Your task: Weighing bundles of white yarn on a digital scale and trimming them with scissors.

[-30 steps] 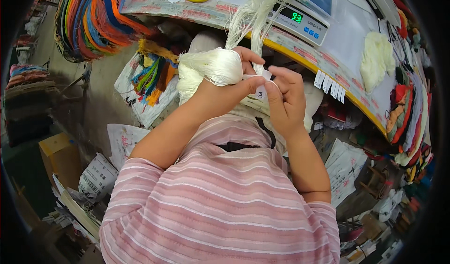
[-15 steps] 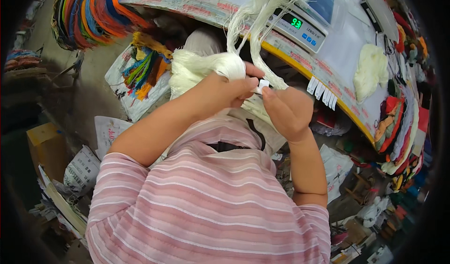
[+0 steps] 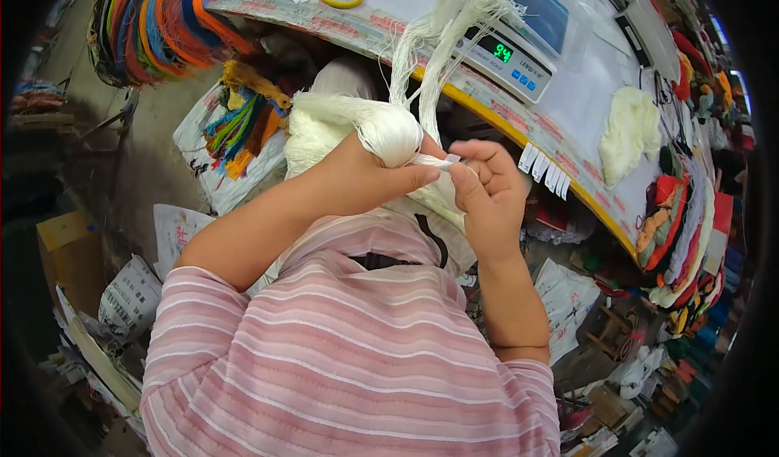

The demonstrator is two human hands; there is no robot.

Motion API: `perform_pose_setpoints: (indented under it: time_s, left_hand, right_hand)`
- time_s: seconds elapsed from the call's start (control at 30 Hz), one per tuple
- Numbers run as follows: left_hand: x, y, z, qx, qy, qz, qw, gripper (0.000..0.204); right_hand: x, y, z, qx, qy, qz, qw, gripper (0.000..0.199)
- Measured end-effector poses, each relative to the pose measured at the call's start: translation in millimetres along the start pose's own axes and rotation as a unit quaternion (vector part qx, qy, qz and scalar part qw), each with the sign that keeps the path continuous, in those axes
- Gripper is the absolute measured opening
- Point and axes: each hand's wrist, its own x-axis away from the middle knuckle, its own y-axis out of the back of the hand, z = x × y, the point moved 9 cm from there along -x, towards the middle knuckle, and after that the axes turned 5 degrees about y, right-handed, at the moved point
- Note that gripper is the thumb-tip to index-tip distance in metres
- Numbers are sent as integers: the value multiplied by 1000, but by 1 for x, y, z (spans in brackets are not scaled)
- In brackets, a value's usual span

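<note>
My left hand point(image 3: 367, 177) is closed around a folded skein of off-white thread point(image 3: 393, 132), its looped bulge sticking up over the fingers. From this skein a narrow end points right, and a small white paper label point(image 3: 452, 159) sits at its tip. The thumb and index finger of my right hand point(image 3: 493, 201) pinch at that label, the other fingers curled above. Whether the label is wrapped fully round the thread cannot be made out. Just beyond my hands, loose white strands point(image 3: 434, 59) hang over the table edge from an electronic scale point(image 3: 515, 67).
Yellow-and-red-handled scissors point(image 3: 342, 4) lie on the table at the far side. Several white label strips point(image 3: 545, 169) hang along the table's yellow edge point(image 3: 499, 124). A cream thread bundle point(image 3: 631, 135) rests at right. Coloured thread point(image 3: 158, 19) hangs at far left; more off-white thread point(image 3: 308, 144) covers my lap.
My right hand has turned, its fingers lifting and opening out above the label. The narrow thread end now shows between my hands. The whole view has shifted slightly.
</note>
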Motion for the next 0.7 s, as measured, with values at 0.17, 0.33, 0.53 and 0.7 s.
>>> perform_pose_setpoints:
  time_s: [0.17,0.33,0.53,0.7]
  left_hand:
    - [-1,9,-16,-29,-7,-20,999,13]
    - [5,14,17,168,188,57,966,12]
    - [36,168,-3,296,37,-57,953,45]
    - [97,297,-8,352,-35,-165,921,32]
  right_hand:
    - [13,-22,49,415,341,41,843,14]
    - [20,-25,58,474,376,98,790,20]
    - [58,84,104,10,249,-36,968,17]
    - [113,174,137,69,222,-65,970,23]
